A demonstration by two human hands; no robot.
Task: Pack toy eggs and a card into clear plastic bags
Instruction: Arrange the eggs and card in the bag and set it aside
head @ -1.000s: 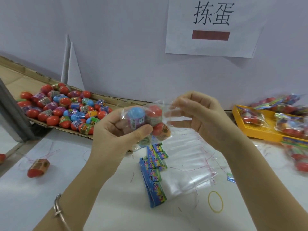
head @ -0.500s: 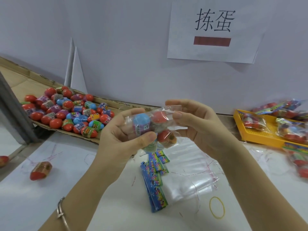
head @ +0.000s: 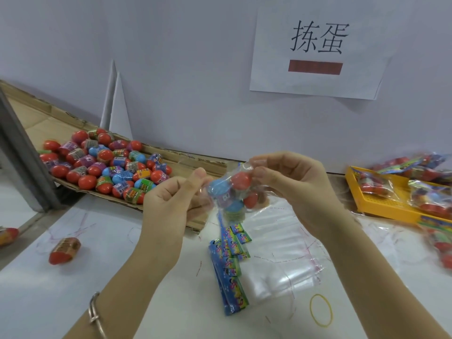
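- Filled bag (head: pixel 228 194): clear plastic, held in the air above the middle of the table (head: pixel 49 289). Blue egg (head: pixel 217 186) and red egg (head: pixel 241 180) show inside, with more beneath. Whether a card is inside cannot be told.
- Left hand (head: pixel 171 204): fingers curled, thumb and forefinger pinching the bag's left side.
- Right hand (head: pixel 293 189): thumb and fingers pinching the bag's upper right part. The hands are apart, with the bag between them.
- Bracelet (head: pixel 95 314): metal, on the left wrist.
- Cards (head: pixel 231 267): blue-and-green, overlapping in a row at the table's middle, below the held bag.
- Empty bags (head: pixel 281 255): clear, in a flat stack, touching the cards on their right.
- Rubber band (head: pixel 321 310): yellow, near the front edge, just beside the empty bags.
- Loose eggs (head: pixel 110 165): mostly red, some blue, heaped on a cardboard sheet (head: pixel 190 160) at the far left edge.
- Single egg (head: pixel 64 249): red, lying alone toward the left edge.
- Yellow tray (head: pixel 381 211): at the far right edge, carrying packed bags (head: pixel 425 172).
- Paper sign (head: pixel 318 50): on the wall behind the table.
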